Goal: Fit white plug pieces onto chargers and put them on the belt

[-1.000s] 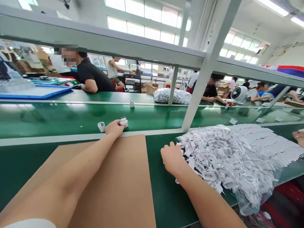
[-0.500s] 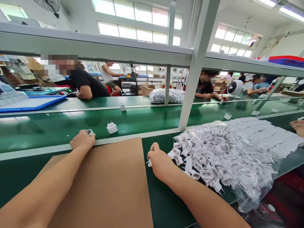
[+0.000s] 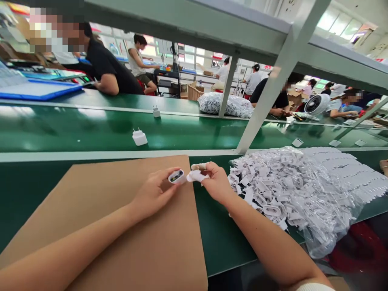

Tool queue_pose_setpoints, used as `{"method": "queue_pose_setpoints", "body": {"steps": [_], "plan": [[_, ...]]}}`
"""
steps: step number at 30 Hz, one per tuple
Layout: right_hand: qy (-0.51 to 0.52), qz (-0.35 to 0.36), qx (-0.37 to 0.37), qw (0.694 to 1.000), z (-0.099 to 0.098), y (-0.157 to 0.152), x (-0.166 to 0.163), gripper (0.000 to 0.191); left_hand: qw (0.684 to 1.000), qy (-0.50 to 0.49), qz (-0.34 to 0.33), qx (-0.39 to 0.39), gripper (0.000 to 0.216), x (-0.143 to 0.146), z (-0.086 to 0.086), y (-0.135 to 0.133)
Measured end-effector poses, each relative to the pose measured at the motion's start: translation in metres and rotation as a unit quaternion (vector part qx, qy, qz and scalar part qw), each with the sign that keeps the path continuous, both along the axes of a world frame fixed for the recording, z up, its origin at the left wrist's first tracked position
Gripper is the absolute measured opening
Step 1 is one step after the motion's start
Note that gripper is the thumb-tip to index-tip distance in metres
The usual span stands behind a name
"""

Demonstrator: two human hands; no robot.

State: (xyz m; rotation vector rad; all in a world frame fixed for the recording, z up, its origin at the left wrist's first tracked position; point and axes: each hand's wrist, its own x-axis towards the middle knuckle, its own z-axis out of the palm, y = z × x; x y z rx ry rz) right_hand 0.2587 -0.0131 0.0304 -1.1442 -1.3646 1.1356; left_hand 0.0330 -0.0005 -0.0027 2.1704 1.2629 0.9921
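My left hand point(image 3: 157, 190) is closed on a white charger housing point(image 3: 176, 176) over the cardboard. The housing's open end faces me and shows dark and yellowish parts inside. Just to its right, my right hand point(image 3: 216, 182) pinches a small white plug piece point(image 3: 196, 176), whose shape is partly hidden by the fingers. A slight gap separates the two pieces. Beside my right forearm lies a heap of loose white plug covers point(image 3: 269, 190), partly inside a clear plastic bag point(image 3: 321, 238).
A brown cardboard sheet point(image 3: 121, 234) lies under my hands on the green bench. Beyond the pale rail, two white chargers point(image 3: 140, 138) point(image 3: 156, 112) stand on the green belt point(image 3: 100, 133). Rows of white housings point(image 3: 336, 165) lie right. A grey post point(image 3: 266, 89) rises ahead; co-workers sit opposite.
My left hand has moved right and toward me from the belt's edge, bringing the charger housing. My right hand has risen slightly with the plug piece, so both hands now meet. The view has tilted.
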Motion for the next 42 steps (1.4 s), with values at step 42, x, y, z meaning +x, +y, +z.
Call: {"method": "queue_pose_setpoints", "body": {"steps": [42], "plan": [[-0.446,-0.003,0.263,0.855,0.0,-0.008,-0.023,0.017,0.985,-0.068,-0.15,-0.041,0.028,-0.001,-0.011,0.009]]}}
